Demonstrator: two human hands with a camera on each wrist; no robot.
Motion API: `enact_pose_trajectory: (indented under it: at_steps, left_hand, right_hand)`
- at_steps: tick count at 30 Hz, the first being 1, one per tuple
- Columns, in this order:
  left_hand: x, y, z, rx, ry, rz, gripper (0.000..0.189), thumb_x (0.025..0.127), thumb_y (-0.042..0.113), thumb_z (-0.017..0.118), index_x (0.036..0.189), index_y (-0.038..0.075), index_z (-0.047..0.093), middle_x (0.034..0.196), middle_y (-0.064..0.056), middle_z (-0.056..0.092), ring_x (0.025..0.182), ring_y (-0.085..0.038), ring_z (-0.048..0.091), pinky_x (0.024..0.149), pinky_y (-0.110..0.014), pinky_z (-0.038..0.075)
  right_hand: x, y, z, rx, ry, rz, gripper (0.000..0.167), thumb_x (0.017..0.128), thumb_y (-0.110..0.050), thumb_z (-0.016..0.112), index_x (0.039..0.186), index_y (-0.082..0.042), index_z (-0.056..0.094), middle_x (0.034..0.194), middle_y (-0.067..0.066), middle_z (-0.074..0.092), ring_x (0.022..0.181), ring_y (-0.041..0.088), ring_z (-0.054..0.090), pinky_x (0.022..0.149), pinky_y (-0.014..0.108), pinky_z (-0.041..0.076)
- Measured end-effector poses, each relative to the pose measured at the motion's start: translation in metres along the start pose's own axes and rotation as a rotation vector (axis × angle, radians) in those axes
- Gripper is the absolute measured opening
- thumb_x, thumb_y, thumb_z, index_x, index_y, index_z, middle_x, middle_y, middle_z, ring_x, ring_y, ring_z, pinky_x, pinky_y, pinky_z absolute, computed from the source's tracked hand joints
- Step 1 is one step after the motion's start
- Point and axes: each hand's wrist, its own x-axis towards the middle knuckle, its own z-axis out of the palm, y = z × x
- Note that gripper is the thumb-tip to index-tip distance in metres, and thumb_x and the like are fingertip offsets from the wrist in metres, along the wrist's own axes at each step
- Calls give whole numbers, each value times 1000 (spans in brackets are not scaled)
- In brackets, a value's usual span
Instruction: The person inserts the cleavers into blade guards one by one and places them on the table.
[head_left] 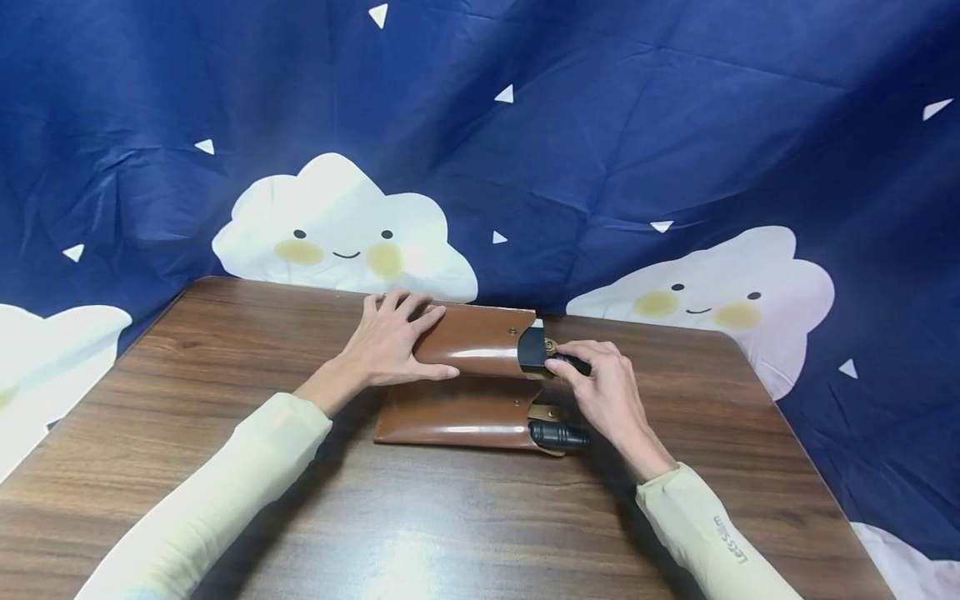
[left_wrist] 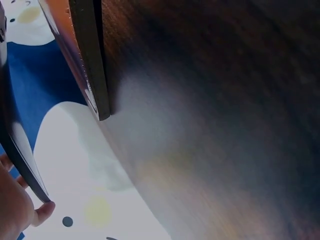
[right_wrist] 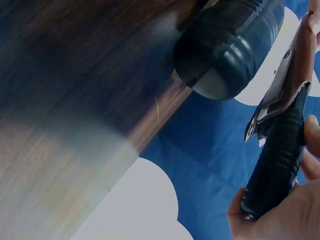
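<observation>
My left hand (head_left: 386, 343) grips the left end of a brown leather sheath (head_left: 480, 337), its thumb along the lower side. From the sheath's right end sticks out a black ribbed handle (right_wrist: 274, 162), beside a black flat part (head_left: 532, 347) at the mouth. My right hand (head_left: 606, 387) holds this handle between thumb and fingers. A strap with a metal snap (head_left: 551, 346) hangs loose at the mouth. Raised off the table, the sheath partly covers a second brown sheath (head_left: 450, 423) lying nearer me. Whatever is inside the sheaths is hidden.
The second sheath lies on the wooden table (head_left: 480, 517), with its own black ribbed handle (head_left: 558, 436) and tan strap (head_left: 546, 412) at the right end. Behind the table hangs a blue cloth (head_left: 570, 150) printed with white clouds.
</observation>
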Motion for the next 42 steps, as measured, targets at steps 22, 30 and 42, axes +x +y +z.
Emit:
enact_pose_trajectory:
  at_steps: [22, 30, 42]
  left_hand:
    - [3, 8, 0, 27, -9, 1, 103, 72, 92, 49, 147, 21, 56, 143, -9, 49, 129, -37, 38, 96, -62, 29]
    - [2, 8, 2, 30, -17, -3, 104, 72, 92, 49, 148, 21, 56, 143, -9, 48, 128, -36, 38, 97, -61, 28]
    - [4, 4, 4, 24, -27, -18, 105, 73, 93, 47, 150, 22, 52, 150, -11, 45, 133, -36, 36, 100, -61, 28]
  right_hand:
    - [0, 2, 3, -1, 60, -33, 28, 85, -16, 83, 104, 3, 77, 104, 14, 75, 97, 32, 63, 81, 47, 48]
    - [-2, 4, 7, 9, 63, -26, 27, 85, -17, 84, 103, 3, 78, 103, 14, 75, 98, 32, 64, 82, 46, 48]
    - [3, 11, 8, 54, 45, 10, 23, 84, -15, 84, 101, -1, 79, 100, 10, 76, 100, 29, 64, 84, 44, 48]
